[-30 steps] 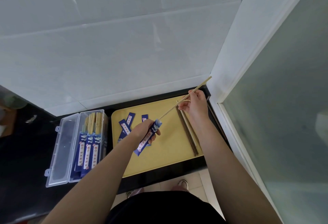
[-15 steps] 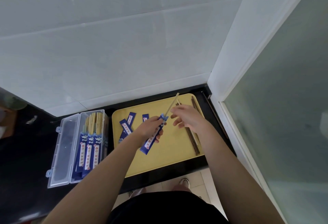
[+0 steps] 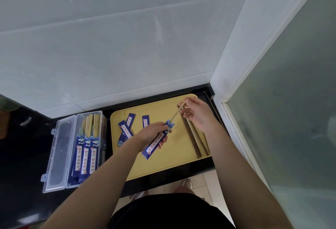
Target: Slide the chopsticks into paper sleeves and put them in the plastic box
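The left hand (image 3: pixel 154 132) holds a blue paper sleeve (image 3: pixel 157 140) over the yellow tray (image 3: pixel 163 163), its grip curled around the sleeve's upper part; a pale chopstick (image 3: pixel 176 114) sticks out of the sleeve's open end, slanting up to the right hand (image 3: pixel 197 114), whose grip pinches its far end between fingertips; loose dark and pale chopsticks (image 3: pixel 193 138) lie on the tray just under that hand; spare sleeves (image 3: pixel 127 127) lie on the tray's left part; the clear plastic box (image 3: pixel 72 148) sits open on the black counter (image 3: pixel 21 152) left of the tray, with sleeved chopsticks (image 3: pixel 88 154) inside it.
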Demonstrator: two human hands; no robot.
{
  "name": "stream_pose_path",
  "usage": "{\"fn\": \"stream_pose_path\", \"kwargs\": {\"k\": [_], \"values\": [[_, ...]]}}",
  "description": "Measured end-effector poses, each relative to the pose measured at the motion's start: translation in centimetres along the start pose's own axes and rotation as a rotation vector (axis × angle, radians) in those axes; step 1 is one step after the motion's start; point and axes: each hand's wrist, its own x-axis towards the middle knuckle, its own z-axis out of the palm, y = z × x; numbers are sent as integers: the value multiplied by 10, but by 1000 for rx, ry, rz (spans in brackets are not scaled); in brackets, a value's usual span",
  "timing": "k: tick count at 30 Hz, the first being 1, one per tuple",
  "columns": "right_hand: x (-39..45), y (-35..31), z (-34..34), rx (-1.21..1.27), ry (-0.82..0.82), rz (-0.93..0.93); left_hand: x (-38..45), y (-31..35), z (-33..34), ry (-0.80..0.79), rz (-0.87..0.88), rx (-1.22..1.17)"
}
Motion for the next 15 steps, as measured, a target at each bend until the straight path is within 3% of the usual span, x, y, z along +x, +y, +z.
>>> {"fn": "stream_pose_path", "kwargs": {"k": [4,15], "values": [[2,-3,-5,95,-32,0,3,2,3,-46,-17,-25],[16,-1,-8,21,84,-29,6,9,9,-34,-25,-52]]}}
